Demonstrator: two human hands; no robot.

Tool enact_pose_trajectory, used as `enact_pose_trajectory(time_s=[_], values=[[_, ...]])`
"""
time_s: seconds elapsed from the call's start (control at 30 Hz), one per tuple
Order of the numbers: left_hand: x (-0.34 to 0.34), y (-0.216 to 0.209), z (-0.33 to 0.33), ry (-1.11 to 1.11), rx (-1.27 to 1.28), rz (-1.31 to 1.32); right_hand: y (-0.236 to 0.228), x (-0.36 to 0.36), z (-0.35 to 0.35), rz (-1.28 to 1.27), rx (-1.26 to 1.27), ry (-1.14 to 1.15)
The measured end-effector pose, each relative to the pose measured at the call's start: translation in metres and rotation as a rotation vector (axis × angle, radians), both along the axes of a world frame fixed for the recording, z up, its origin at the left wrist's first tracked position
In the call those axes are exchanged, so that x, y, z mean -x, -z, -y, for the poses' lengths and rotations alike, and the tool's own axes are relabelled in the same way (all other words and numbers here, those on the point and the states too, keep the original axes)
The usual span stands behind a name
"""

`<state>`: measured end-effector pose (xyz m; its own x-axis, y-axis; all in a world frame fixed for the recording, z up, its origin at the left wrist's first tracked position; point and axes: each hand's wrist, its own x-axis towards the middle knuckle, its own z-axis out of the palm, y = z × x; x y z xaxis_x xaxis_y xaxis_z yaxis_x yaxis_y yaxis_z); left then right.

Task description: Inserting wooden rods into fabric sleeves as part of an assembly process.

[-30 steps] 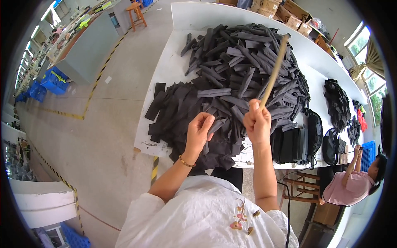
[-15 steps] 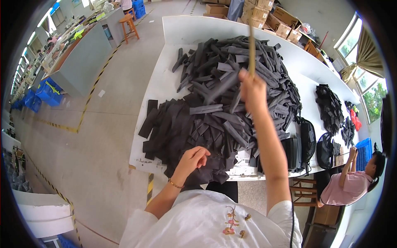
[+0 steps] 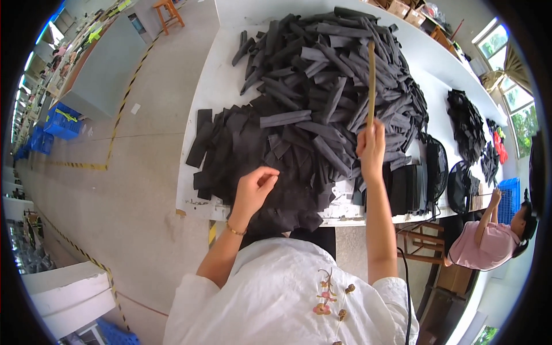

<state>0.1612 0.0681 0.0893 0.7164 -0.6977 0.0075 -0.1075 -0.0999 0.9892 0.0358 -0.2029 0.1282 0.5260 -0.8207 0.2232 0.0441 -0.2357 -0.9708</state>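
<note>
My right hand (image 3: 372, 146) is closed round the lower end of a thin, flat wooden stick (image 3: 371, 86). The stick points away from me over a big heap of dark grey fabric tubes (image 3: 333, 106). Nearer, at the heap's left front, flat black fabric strips (image 3: 230, 144) lie spread over one another. Above these strips my left hand (image 3: 253, 190) is held with fingers bent and thumb close to the fingertips; whether a black piece is between them is hard to make out against the dark cloth.
The white table (image 3: 215, 72) has a raised back board. To the right stand a row of dark upright pieces (image 3: 405, 187), black mesh-covered fans (image 3: 437, 167) and another dark pile (image 3: 466, 126). A person in a pink top (image 3: 489, 244) sits beside a blue crate (image 3: 508, 198).
My right hand has come nearer and lower with the stick, which now shows sharply. The left hand has shifted slightly left and away from me. The whole view has tilted downward.
</note>
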Motion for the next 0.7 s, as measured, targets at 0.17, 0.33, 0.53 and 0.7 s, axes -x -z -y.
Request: enact_pose_trajectory(time_s=[0.17, 0.33, 0.53, 0.7], values=[[-0.003, -0.006, 0.020, 0.032, -0.045, 0.388, 0.056, 0.102, -0.068, -0.189, -0.056, -0.076], [-0.006, -0.010, 0.048, 0.049, -0.041, 0.490, 0.059, 0.163, -0.093, -0.342, -0.161, -0.013], [0.025, -0.007, 0.035, 0.477, -0.117, 0.760, 0.058, 0.193, -0.111, -0.468, -0.208, -0.019], [0.055, 0.010, 0.022, 0.453, -0.163, 0.940, 0.067, 0.203, -0.122, -0.468, -0.165, -0.076]])
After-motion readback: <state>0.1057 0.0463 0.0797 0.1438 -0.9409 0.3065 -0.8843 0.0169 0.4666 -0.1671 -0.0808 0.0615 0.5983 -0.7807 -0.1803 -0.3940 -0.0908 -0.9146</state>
